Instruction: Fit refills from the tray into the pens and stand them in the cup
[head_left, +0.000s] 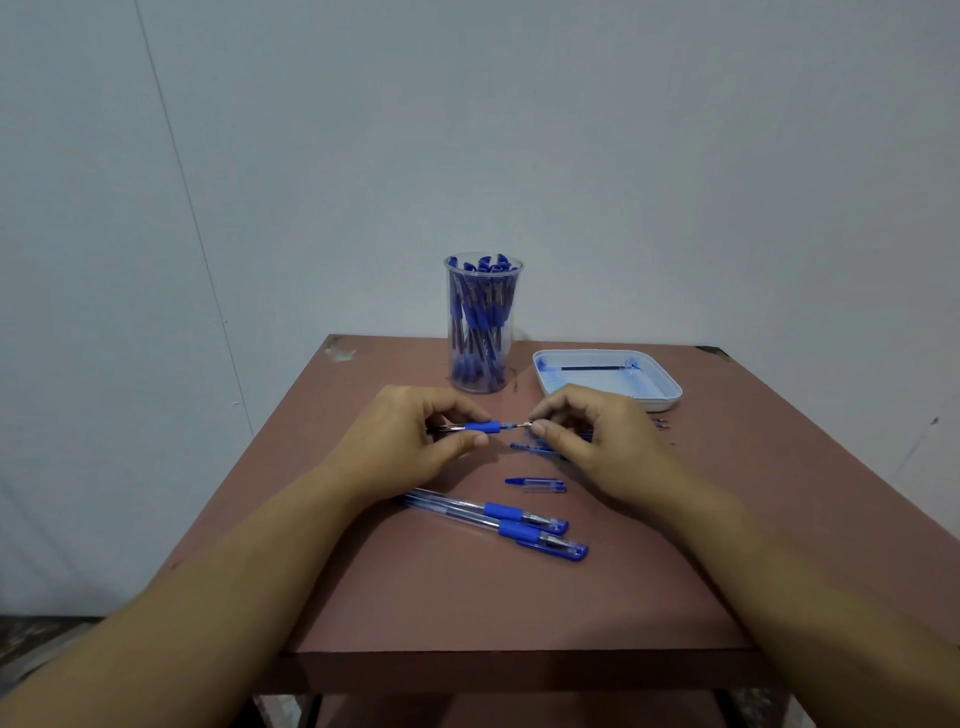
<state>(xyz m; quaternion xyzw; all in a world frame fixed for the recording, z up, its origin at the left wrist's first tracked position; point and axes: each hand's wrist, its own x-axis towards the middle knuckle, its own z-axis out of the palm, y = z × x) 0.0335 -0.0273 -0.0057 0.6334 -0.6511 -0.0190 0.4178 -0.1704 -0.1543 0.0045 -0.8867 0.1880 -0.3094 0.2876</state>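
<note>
The fingers of the left hand are curled round a pen, thumb below and forefinger above, pinching the clear barrel just behind its blue grip and holding it level, a little above the desk. The right hand meets it from the other side: its thumb and forefinger are pressed together on the thin metal end that sticks out of the grip, and the other fingers are loosely bent behind.

Under the right hand lie more blue pen parts, partly hidden, so their kind cannot be told. A loose cap lies nearer the person, and nearer again two capped pens lie side by side, touching, tips to the right.

At the far edge the clear cup stands upright, full of blue pens. Just to its right sits the pale tray, with one dark refill lying across its far side. A few small bits lie on the desk beside the tray's near right corner
</note>
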